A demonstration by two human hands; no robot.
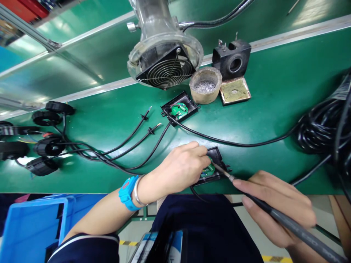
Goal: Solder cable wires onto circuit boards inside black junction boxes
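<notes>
1. The left hand (186, 162) reaches in from the left, its fingers bunched over an open black housing (218, 157) at the near edge of the green bench (276, 160). What the fingertips pinch is hidden.
2. The right hand (279, 204) pinches a soldering iron (270, 211) like a pen, tip pointing far and left, at the small green circuit board (208, 171) inside that housing.
3. The step in hand looks like soldering a joint on this board. The next move seems to call for a steady tip, and left fingers kept clear of the heat.
4. Just beyond sits a second open housing (191, 112), its green board showing.
5. To its right and farther off stand a round pot (205, 96) of metallic bits, a sponge tray (235, 90) and a black iron stand (233, 60); a fan hood (167, 69) hangs to their left.
6. Far right lies a coil of black cable (312, 128); far left, black round fittings (45, 166) with cables attached.
</notes>
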